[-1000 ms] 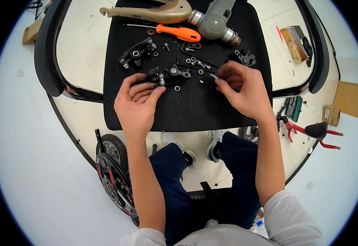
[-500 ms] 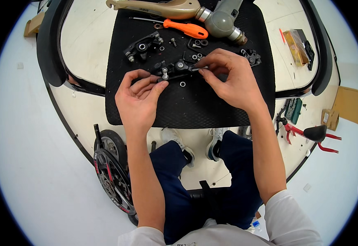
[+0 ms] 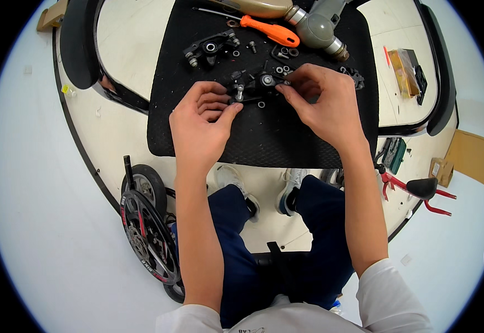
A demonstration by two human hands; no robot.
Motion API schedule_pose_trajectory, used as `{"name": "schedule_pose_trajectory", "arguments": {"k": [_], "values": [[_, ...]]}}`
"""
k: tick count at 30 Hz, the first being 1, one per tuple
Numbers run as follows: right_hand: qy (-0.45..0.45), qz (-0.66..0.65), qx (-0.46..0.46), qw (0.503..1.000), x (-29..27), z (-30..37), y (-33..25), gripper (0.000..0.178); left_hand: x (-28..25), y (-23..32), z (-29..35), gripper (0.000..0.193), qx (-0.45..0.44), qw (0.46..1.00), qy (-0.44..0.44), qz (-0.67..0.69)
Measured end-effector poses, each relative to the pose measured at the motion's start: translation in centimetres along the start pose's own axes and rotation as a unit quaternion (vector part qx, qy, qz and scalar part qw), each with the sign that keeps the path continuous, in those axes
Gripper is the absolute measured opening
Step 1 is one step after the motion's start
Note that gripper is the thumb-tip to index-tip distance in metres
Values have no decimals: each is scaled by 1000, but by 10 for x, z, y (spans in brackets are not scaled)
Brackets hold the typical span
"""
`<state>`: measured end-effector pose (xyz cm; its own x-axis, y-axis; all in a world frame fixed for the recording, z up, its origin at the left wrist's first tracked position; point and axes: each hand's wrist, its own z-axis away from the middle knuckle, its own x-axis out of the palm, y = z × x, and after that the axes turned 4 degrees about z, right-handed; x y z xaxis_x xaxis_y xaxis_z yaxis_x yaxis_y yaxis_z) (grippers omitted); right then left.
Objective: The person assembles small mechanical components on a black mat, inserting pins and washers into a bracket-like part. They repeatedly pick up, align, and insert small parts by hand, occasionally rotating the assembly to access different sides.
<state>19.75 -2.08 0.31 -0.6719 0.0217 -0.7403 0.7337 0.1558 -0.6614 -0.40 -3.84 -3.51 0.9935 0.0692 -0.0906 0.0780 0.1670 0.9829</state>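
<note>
A black bicycle brake caliper (image 3: 267,81) with a silver round centre is held between my two hands just above the black seat (image 3: 253,139). The fingers of my left hand (image 3: 204,114) close on its left end, beside an upright silver bolt (image 3: 239,92). My right hand (image 3: 324,102) pinches the right end with thumb and forefinger; the part under these fingertips is mostly hidden. A small silver nut (image 3: 261,104) lies on the seat just in front of the caliper.
Behind lie a second caliper (image 3: 210,48), a loose bolt (image 3: 252,47), an orange-handled screwdriver (image 3: 270,31) and a tan-and-grey jointed part (image 3: 315,30). A third black part (image 3: 353,76) sits right of my hand. Armrests (image 3: 80,44) flank the seat; a wheel (image 3: 150,236) stands lower left.
The view has shifted, so the seat's contents sit further right and higher. The caliper has moved slightly right relative to the nut, and my right fingertips are closer to its body.
</note>
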Motion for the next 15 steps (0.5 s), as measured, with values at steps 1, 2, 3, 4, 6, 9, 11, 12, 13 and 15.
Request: {"name": "schedule_pose_trajectory", "arguments": {"k": [1, 2, 3, 4, 6, 9, 11, 12, 13, 15], "values": [[-4, 19, -12, 1000, 0, 0, -1, 19, -1, 0, 0, 29, 1, 1000, 0, -2], [-11, 37, -5, 999, 0, 0, -1, 20, 0, 0, 0, 28, 2, 1000, -2, -4], [-17, 54, 2, 998, -1, 0, 0, 22, 0, 0, 0, 28, 3, 1000, -3, -8], [-24, 71, 9, 997, -1, 0, 0, 23, 0, 0, -1, 28, 4, 1000, -4, -12], [-67, 42, 54, 995, -2, 0, -2, 23, 0, 0, 0, 28, 2, 1000, -7, -17], [-89, -35, 95, 991, -1, 4, -1, 19, -2, 1, -1, 27, -7, 1000, -20, -23], [-88, -86, 104, 987, 0, 6, 5, 17, -4, 1, -1, 26, -17, 999, -36, -33], [-86, -107, 104, 985, 1, 6, 8, 16, -4, 1, -1, 25, -15, 998, -38, -37], [-84, -127, 104, 983, 1, 6, 9, 16, -5, 1, -1, 24, -14, 998, -40, -40], [-90, -110, 90, 986, 1, 6, 9, 15, -5, 1, -1, 22, -12, 998, -42, -49]]}}
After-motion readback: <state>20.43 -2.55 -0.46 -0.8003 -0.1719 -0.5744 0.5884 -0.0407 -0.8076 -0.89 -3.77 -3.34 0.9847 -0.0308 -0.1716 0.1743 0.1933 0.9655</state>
